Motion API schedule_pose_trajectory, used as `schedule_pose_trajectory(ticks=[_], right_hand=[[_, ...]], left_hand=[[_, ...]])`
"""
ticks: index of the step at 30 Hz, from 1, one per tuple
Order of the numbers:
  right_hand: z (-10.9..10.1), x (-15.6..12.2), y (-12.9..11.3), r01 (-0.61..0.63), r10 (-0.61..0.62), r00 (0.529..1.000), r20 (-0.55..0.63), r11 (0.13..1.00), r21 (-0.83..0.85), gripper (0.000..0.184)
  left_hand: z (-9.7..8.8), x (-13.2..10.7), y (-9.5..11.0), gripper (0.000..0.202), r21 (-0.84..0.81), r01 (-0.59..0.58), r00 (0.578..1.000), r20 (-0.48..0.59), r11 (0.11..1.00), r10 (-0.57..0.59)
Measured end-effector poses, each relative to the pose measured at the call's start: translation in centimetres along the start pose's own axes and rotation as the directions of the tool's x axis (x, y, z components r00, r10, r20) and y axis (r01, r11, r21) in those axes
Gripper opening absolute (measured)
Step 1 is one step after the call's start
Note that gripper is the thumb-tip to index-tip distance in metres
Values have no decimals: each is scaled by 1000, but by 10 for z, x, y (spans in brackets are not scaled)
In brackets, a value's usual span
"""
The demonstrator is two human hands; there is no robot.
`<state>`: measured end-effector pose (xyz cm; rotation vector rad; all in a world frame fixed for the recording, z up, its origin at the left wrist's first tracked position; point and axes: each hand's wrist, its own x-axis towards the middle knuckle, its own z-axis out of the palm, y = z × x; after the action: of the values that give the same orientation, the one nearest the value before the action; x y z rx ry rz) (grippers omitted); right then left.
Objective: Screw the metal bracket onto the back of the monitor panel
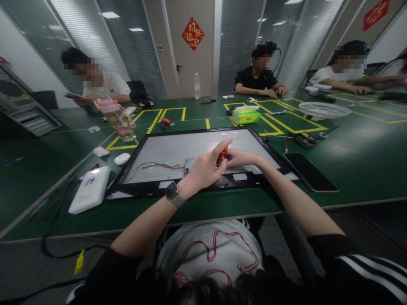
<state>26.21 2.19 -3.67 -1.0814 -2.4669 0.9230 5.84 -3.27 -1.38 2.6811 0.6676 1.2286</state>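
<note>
A flat display panel point(171, 146) with a pale grey back and a black frame lies on the table before me. Above its near middle, my left hand point(205, 168), with a watch on the wrist, is closed around a small orange-and-black tool point(222, 156); its index finger sticks up. From the right, my right hand point(240, 157) meets it, fingers closed on the same tool. Most of the tool is hidden, so its exact kind does not show. Beside my left hand are a small metal box point(190, 164) on the panel and a thin multicoloured cable point(160, 165).
A white power bank point(90, 189) and white case point(122, 159) lie left; a phone point(310, 171) lies right. Beyond the panel are a pink-lidded bottle point(118, 120), green tissue pack point(246, 115) and white fan grille point(324, 110). Several people sit across the table point(365, 169).
</note>
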Motion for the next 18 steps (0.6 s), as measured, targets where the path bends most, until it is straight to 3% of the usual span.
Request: schedule_pose_trajectory(ticks=[18], right_hand=[[1,1,0,-10,9,1000,10,1000,15,36]], left_hand=[[1,-1,-2,57,12,-9,1000,-18,1000,9]])
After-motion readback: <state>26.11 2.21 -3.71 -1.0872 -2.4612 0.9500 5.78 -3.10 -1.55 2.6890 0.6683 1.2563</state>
